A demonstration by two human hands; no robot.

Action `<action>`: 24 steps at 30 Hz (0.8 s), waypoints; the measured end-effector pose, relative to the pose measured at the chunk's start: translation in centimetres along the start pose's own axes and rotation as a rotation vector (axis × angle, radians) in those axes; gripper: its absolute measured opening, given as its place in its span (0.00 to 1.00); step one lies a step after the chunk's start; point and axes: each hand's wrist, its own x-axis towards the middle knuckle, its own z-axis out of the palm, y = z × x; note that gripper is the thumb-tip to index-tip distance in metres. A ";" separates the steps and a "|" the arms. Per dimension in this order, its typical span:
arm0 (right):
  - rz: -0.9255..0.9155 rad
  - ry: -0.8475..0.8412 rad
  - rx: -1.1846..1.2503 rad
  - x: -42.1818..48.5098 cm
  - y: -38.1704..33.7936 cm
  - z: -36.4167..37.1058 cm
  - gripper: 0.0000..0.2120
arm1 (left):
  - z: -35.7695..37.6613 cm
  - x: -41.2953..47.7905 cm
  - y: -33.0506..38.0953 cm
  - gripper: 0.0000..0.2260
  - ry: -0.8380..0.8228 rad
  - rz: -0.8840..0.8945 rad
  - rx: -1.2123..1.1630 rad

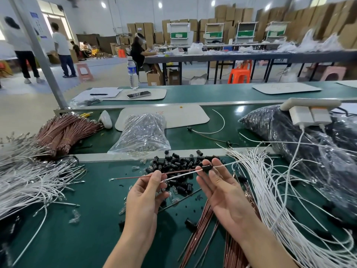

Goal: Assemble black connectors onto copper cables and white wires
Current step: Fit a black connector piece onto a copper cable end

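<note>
Pinched a small black cylindrical plastic connector (207, 168) between thumb and fingertips of the right hand (222, 192), palm turned up, the other fingers loosely spread. Held it raised over the green conveyor-belt worktop (87, 229), just above a loose heap of matching black connectors (173, 163). Entered at its left end by a thin copper-coloured cable (131, 177) and a thin white insulated wire (181, 175); left at its right end by white wire alone. Gripped both strands farther along between thumb and forefinger of the left hand (146, 194), remaining fingers curled beneath. Stuck out leftward past that hand with the metal-tipped end of the copper strand.

Scattered beneath the right wrist on the belt: a sheaf of loose copper-coloured cables (201, 229). Fanned out just to the right: a thick bundle of white wires (280, 190), touching a large clear plastic sack of black parts (309, 151), topped by a white power strip with plugged-in chargers (309, 113). Heaped at far left: more white wires with metal terminals (29, 180), and behind them tied bunches of pinkish-copper cables (63, 130). Slumped behind the connector heap: a crumpled clear plastic bag (143, 132). Stood well beyond, on the far belt: a clear water bottle (133, 74), near a phone (138, 94).
</note>
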 end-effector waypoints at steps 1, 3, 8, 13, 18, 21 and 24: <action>0.009 0.006 0.018 0.0 0.1 0.1 0.15 | 0.0 0.1 0.0 0.13 0.000 -0.018 -0.022; 0.031 0.021 0.057 0.0 0.2 0.2 0.15 | -0.1 0.3 0.0 0.10 0.000 -0.043 -0.059; 0.084 0.054 0.156 -0.2 0.1 0.4 0.12 | -0.2 0.3 0.1 0.13 -0.023 -0.033 -0.022; 0.088 0.078 0.166 -0.3 0.1 0.7 0.11 | -0.2 0.3 0.6 0.13 -0.032 -0.061 -0.019; 0.081 0.107 0.168 -0.3 0.2 0.8 0.13 | 0.1 0.3 0.7 0.12 -0.036 -0.137 -0.100; 0.081 0.104 0.172 -0.3 0.3 1.0 0.14 | 0.2 0.1 0.5 0.11 -0.028 -0.099 -0.060; 0.081 0.096 0.165 -0.4 0.3 1.0 0.14 | 0.1 -0.1 0.5 0.12 -0.007 0.026 0.059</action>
